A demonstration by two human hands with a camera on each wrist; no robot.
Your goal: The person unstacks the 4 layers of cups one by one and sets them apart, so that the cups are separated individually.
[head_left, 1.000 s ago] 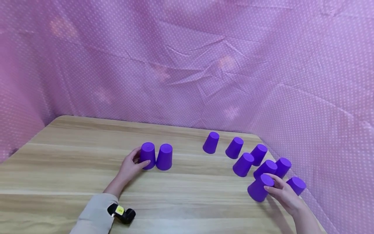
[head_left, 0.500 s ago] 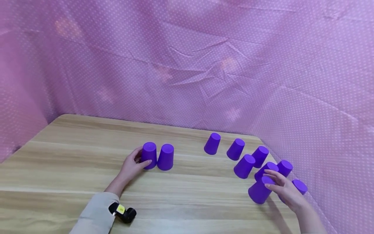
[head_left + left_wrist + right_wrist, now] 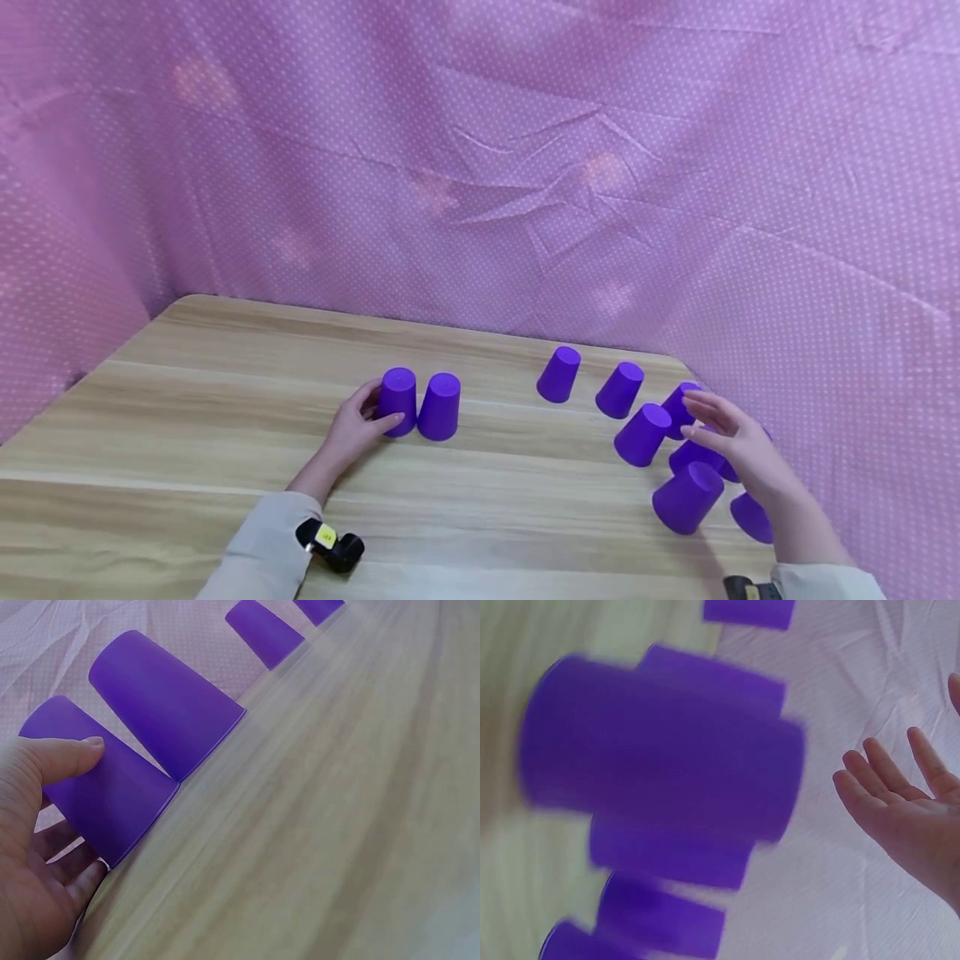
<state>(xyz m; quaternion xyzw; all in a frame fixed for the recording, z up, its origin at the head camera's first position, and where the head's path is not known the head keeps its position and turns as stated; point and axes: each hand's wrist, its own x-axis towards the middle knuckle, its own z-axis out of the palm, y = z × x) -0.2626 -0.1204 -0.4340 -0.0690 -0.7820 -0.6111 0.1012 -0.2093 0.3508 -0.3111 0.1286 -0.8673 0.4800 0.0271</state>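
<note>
In the head view, my left hand grips an upside-down purple plastic cup standing on the table, its thumb on the near side. In the left wrist view the thumb lies against that cup, and the other fingers reach behind it. A second purple cup stands close on its right, their bases touching. At the right, my right hand is raised over a group of cups with its fingers spread, holding nothing. Just below it stands the nearest cup, large and blurred in the right wrist view.
Several more upside-down purple cups stand at the right, including a far cup, one beside it and one nearer. My right hand partly hides others. Pink dotted cloth hangs behind the wooden table.
My right hand has let go of the nearest cup and lifted up and away from it. My left hand keeps its hold. The head view has shifted slightly.
</note>
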